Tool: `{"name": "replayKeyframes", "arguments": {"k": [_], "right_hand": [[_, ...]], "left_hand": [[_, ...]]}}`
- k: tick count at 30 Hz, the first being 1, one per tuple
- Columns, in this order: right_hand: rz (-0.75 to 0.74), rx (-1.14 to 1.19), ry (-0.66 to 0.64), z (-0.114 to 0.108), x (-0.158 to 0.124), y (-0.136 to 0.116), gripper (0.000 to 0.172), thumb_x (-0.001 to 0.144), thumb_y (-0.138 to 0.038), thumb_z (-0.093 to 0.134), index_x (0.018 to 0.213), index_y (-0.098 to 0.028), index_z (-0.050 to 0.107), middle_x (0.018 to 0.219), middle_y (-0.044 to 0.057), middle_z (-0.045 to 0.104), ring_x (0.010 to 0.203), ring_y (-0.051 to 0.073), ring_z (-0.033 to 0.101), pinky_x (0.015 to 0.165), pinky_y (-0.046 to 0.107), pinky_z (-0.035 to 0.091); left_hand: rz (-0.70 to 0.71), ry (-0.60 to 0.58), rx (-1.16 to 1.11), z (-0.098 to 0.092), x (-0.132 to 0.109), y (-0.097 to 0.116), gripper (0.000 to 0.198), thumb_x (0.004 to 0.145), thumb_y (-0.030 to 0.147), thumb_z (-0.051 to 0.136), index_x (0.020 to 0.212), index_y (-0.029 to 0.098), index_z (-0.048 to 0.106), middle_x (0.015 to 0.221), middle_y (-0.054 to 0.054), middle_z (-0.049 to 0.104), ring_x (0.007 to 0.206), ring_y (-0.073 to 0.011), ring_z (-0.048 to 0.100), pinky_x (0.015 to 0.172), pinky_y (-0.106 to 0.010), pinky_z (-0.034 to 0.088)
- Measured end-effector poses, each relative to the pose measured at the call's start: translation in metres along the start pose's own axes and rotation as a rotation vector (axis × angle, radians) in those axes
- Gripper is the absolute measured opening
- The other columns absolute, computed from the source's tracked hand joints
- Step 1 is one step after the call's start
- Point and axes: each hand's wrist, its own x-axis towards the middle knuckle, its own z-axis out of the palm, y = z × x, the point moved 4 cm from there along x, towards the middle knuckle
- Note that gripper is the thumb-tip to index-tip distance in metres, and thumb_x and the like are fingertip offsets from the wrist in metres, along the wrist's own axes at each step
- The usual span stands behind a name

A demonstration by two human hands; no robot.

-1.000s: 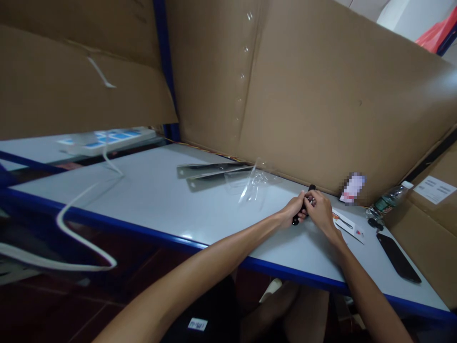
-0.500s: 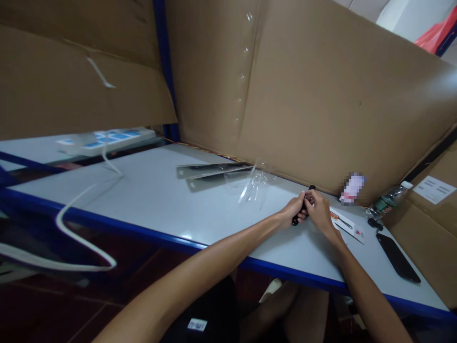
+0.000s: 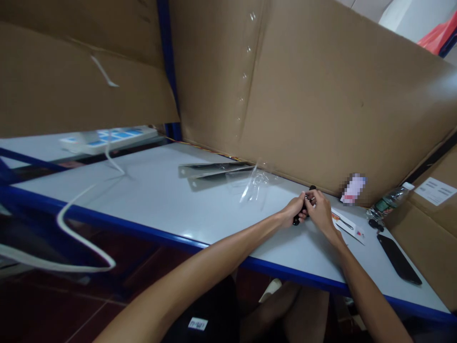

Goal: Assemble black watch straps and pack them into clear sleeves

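Note:
A slim black rod-shaped object (image 3: 296,220) is held at a slant just above the table, its two ends showing beyond my fingers. My left hand (image 3: 293,211) is closed around its lower part. With bent, pinching fingers, my right hand (image 3: 319,208) grips it at the middle, close against the left. My fingers cover most of the object, so its exact kind does not show. Right of my right hand lies a white card (image 3: 348,226) with an orange and dark picture printed on it.
Flat packaging cards (image 3: 210,170) and crumpled clear plastic (image 3: 255,183) lie left of my hands. On the right are a black phone (image 3: 399,258), a water bottle (image 3: 387,201) and a small black item (image 3: 374,224). A power strip (image 3: 114,139) with a white cable stands far left. Cardboard walls border the table (image 3: 150,200).
The view has shifted very slightly. Both hands keep the same hold on the black object, and nothing on the table has visibly moved.

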Motion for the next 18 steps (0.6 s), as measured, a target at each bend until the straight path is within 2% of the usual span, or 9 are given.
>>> {"name": "replayKeyframes", "arguments": {"k": [6, 12, 18], "right_hand": [[0.019, -0.009, -0.048, 0.0010, -0.0004, 0.0024, 0.017, 0.092, -0.029, 0.052, 0.089, -0.023, 0.068, 0.078, 0.003, 0.064, 0.070, 0.019, 0.057, 0.067, 0.030, 0.039], [-0.018, 0.030, -0.030, 0.0005, 0.0000, 0.0004, 0.017, 0.087, -0.023, 0.052, 0.086, -0.022, 0.068, 0.086, 0.005, 0.064, 0.077, 0.020, 0.059, 0.071, 0.030, 0.041], [-0.015, 0.046, -0.023, -0.0008, -0.0004, -0.0027, 0.018, 0.086, -0.021, 0.051, 0.085, -0.022, 0.069, 0.091, 0.005, 0.065, 0.076, 0.019, 0.059, 0.072, 0.030, 0.042]], "left_hand": [[0.008, 0.003, 0.002, 0.0015, -0.0032, 0.0015, 0.053, 0.096, 0.070, 0.038, 0.077, 0.020, 0.045, 0.054, 0.007, 0.035, 0.039, -0.0045, 0.025, 0.040, -0.016, 0.017], [0.007, -0.020, -0.003, -0.0001, -0.0012, 0.0002, 0.053, 0.096, 0.070, 0.038, 0.078, 0.020, 0.046, 0.054, 0.007, 0.034, 0.039, -0.0043, 0.024, 0.040, -0.016, 0.016], [0.004, -0.021, -0.010, -0.0013, 0.0011, -0.0013, 0.053, 0.096, 0.069, 0.039, 0.079, 0.020, 0.047, 0.055, 0.007, 0.034, 0.039, -0.0042, 0.025, 0.039, -0.016, 0.017]]}}
